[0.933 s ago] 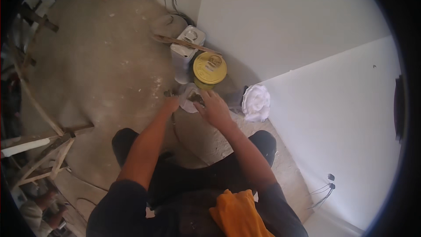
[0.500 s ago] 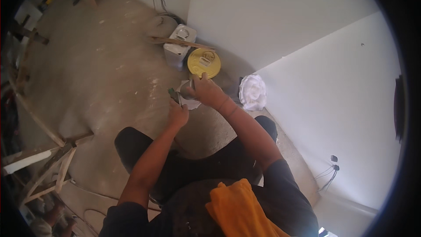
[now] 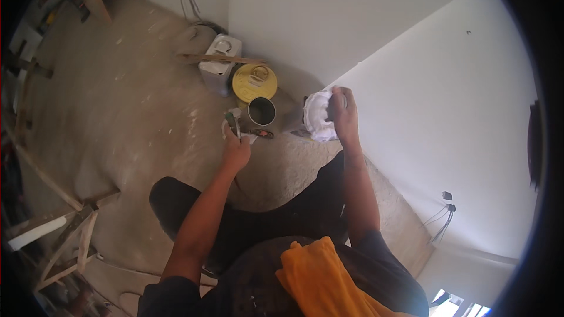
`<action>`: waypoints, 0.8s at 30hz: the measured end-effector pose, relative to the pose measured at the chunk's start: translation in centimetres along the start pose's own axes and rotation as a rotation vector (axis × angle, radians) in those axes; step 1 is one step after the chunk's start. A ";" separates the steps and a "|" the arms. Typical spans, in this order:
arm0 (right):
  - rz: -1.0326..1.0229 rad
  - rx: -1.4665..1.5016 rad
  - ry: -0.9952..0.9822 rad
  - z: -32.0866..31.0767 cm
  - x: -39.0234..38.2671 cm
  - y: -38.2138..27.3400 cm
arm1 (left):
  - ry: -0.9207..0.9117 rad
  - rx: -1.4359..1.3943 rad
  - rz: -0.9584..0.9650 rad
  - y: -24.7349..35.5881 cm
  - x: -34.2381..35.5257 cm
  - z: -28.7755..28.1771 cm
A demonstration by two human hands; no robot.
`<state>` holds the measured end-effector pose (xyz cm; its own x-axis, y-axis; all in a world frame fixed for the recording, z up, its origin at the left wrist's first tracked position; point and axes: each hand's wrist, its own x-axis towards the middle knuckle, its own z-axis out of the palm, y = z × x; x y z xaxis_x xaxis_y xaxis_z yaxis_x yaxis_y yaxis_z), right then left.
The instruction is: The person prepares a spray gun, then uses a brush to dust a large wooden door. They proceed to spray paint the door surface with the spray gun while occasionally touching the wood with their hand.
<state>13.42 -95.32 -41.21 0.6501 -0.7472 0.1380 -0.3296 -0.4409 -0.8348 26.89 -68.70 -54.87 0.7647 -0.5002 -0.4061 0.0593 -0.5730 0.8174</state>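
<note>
Two bare hands are at work in the head view, the only one I have on my remote feed. The right hand [image 3: 345, 114] reaches out to a white ruffled bundle [image 3: 318, 120] standing by the wall [image 3: 411, 105]; its fingers bend over the right side of it, but blur hides whether they pinch the folds or merely press on them. The left hand [image 3: 237, 151] has its fingers wrapped round a green-ended tool [image 3: 230, 118], of a kind I cannot make out, low over the floor [image 3: 147, 111].

To handle the bundle well, I would judge, the hand should gather a good fold rather than a loose edge, and lift evenly so that nothing tips or spills. I would keep the tool aside, clear of the can's rim.

As for containers, a cylindrical metal can [image 3: 261, 113] stands between the hands with its mouth up; I see bare wall and a dark inside, and no contents that I can make out. Just behind it, a yellow bucket [image 3: 254, 84] wears its lid, so its filling is hidden. Next to that stands a rectangular tin [image 3: 215, 81] with a wooden strip [image 3: 235, 59] across its top; its contents are hidden too. Whether the bundle lines or covers a vessel, I cannot tell.
</note>
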 end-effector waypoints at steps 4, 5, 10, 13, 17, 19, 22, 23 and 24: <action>-0.118 -0.799 0.009 -0.1 -2.7 0.1 | 0.055 0.105 0.042 1.7 -0.5 1.2; -0.067 -0.822 -0.020 0.1 -3.0 0.2 | 0.047 0.162 0.028 2.3 -0.8 1.4; 0.048 -0.829 -0.118 1.1 -2.5 1.8 | 0.119 0.418 0.050 4.2 -0.5 2.8; 0.024 -0.782 -0.088 1.6 -2.8 4.1 | 0.098 0.462 0.067 5.5 -0.6 3.0; 0.011 -0.541 -0.115 0.0 -2.3 6.0 | 0.150 0.551 0.148 5.3 -0.4 3.7; 0.082 -0.403 -0.117 -2.0 -1.9 7.0 | 0.134 0.610 0.154 6.8 -0.3 4.0; 0.178 -0.176 -0.164 -5.3 -1.7 7.8 | 0.150 0.725 0.159 8.6 -0.3 4.5; 0.207 -0.097 -0.187 -6.3 -1.6 8.0 | 0.153 0.746 0.172 9.2 -0.3 4.8; 0.248 -0.052 -0.175 -7.0 -1.8 8.6 | 0.154 0.774 0.191 10.1 -0.5 5.0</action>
<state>4.65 -101.25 -44.87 0.6521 -0.7401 -0.1644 -0.5248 -0.2842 -0.8024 23.84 -77.46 -48.45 0.7997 -0.5721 -0.1818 -0.4986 -0.8017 0.3297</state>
